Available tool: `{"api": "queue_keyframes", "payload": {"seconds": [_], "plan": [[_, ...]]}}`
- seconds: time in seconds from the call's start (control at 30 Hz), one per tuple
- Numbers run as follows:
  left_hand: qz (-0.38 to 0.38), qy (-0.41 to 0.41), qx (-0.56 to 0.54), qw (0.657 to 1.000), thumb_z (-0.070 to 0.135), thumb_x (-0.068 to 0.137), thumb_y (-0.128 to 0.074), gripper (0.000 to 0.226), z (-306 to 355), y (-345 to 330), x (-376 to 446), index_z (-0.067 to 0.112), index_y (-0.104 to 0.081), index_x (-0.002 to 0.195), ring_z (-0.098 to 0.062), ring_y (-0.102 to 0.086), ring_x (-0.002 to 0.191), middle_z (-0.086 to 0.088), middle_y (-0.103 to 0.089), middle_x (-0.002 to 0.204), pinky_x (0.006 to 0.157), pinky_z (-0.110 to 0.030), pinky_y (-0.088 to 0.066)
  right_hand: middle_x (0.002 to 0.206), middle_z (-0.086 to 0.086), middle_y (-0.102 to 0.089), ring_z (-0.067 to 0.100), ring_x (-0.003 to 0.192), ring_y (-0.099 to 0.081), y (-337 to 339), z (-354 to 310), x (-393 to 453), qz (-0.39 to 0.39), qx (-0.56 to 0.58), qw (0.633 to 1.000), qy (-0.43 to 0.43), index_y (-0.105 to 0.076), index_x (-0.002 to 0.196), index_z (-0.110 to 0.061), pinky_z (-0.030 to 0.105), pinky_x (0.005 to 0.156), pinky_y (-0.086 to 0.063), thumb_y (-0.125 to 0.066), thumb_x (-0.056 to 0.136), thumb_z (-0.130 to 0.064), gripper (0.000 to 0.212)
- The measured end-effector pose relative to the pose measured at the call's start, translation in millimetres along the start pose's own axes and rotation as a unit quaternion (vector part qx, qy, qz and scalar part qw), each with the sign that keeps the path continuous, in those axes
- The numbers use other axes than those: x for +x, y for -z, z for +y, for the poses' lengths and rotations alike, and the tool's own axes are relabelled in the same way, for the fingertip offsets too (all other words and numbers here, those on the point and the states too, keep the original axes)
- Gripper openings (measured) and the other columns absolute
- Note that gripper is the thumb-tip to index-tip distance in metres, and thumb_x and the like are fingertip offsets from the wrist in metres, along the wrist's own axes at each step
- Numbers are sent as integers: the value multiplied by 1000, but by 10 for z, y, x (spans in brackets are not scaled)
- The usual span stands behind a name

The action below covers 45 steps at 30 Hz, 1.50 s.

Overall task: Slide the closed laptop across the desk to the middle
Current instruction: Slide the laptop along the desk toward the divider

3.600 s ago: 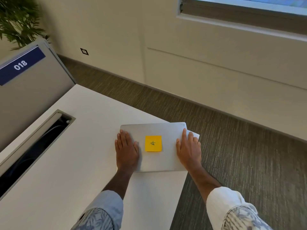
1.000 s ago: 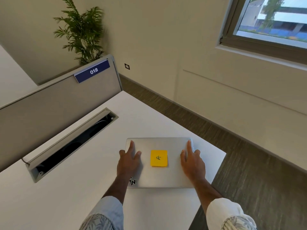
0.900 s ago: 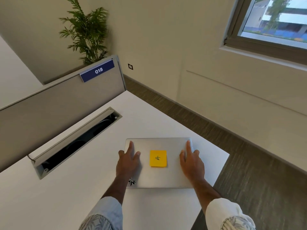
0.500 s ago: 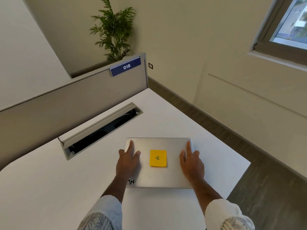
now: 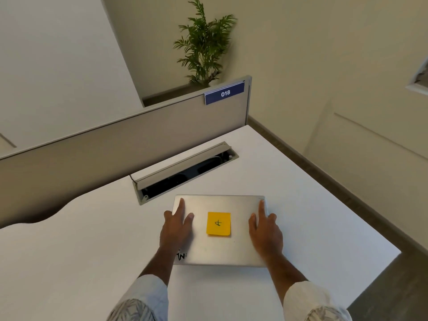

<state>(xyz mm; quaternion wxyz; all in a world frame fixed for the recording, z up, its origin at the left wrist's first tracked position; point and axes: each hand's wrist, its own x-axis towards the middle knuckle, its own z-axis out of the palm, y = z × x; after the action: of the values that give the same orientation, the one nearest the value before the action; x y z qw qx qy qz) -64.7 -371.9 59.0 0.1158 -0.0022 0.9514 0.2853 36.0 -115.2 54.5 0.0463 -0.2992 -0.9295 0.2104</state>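
Closed silver aluminium laptop [image 5: 220,230]: left hand [image 5: 177,230], right hand [image 5: 265,232] spread flat on lid; press evenly, slide straight.

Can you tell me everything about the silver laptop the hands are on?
The laptop is a flat silver rectangle that looks like brushed metal, with rounded corners. It is closed and lies flat on the white desk, just in front of the open cable slot. A yellow sticky note with a handwritten mark sits in the middle of its lid. A small black sticker shows near the near left corner. The left hand and right hand press flat on its lid, one at each side.
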Motion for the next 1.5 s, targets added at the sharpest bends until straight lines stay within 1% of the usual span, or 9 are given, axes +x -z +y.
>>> {"api": "queue_keyframes", "payload": {"seconds": [0.2, 0.5, 0.57, 0.7, 0.8, 1.03, 1.13, 1.2, 1.5], "plan": [[16, 22, -7, 1000, 59, 99, -39, 67, -427, 301, -60, 42, -9, 157, -35, -60, 114, -13, -36, 139, 96, -45, -49, 119, 9, -53, 16, 77, -64, -185, -412, -166, -6, -10, 1000, 24, -6, 157, -32, 26, 65, -53, -22, 100, -57, 64], [46, 69, -12, 997, 58, 100, -39, 67, -1103, 731, -197, 40, -11, 158, -32, -60, 109, -12, -38, 134, 96, -44, -52, 116, 11, -54, 20, 78, -67, -502, -1073, -425, -28, -34, 996, 77, -5, 157, -32, 24, 60, -45, -20, 100, -56, 64], [47, 74, -11, 996, 58, 100, -39, 68, -1213, 798, -217, 40, -10, 158, -32, -60, 109, -12, -38, 134, 96, -44, -51, 115, 10, -54, 18, 75, -64, -562, -1178, -467, -34, -33, 996, 81, -6, 157, -32, 23, 59, -43, -20, 99, -57, 64], [53, 90, -11, 994, 59, 100, -39, 68, -1457, 919, -256, 40, -10, 158, -33, -59, 112, -14, -37, 137, 96, -43, -50, 115, 9, -55, 11, 64, -48, -722, -1368, -574, -38, -34, 994, 94, -8, 157, -31, 19, 55, -40, -22, 100, -56, 64], [37, 100, -8, 994, 59, 100, -38, 69, -1606, 967, -269, 39, -8, 159, -33, -58, 116, -15, -36, 140, 99, -44, -50, 116, 9, -56, 9, 62, -45, -819, -1463, -628, -47, -41, 993, 102, -8, 157, -30, 18, 54, -38, -22, 100, -57, 64], [19, 108, 6, 994, 60, 100, -36, 70, -1815, 967, -312, 39, -6, 159, -34, -57, 118, -15, -33, 145, 98, -44, -49, 115, 10, -57, 10, 60, -47, -949, -1555, -731, -55, -67, 990, 115, -9, 157, -30, 17, 52, -37, -22, 100, -56, 64], [17, 107, 16, 994, 62, 99, -35, 71, -1863, 958, -319, 38, -4, 159, -32, -58, 117, -14, -35, 142, 97, -44, -51, 115, 10, -58, 14, 65, -59, -977, -1585, -741, -59, -87, 987, 122, -10, 157, -28, 18, 51, -36, -22, 101, -55, 64], [18, 107, 27, 994, 62, 99, -35, 71, -1916, 952, -318, 38, -4, 159, -31, -57, 116, -14, -38, 138, 96, -44, -52, 114, 10, -57, 17, 71, -65, -1010, -1597, -737, -66, -104, 984, 129, -9, 157, -27, 21, 52, -39, -21, 101, -54, 64], [23, 86, 79, 993, 60, 100, -30, 69, -2122, 866, -311, 35, -5, 159, -33, -53, 114, -15, -40, 130, 90, -45, -51, 113, 10, -55, 21, 78, -66, -1229, -1600, -806, -75, -110, 983, 127, -9, 158, -25, 30, 63, -54, -22, 101, -53, 64]]}}
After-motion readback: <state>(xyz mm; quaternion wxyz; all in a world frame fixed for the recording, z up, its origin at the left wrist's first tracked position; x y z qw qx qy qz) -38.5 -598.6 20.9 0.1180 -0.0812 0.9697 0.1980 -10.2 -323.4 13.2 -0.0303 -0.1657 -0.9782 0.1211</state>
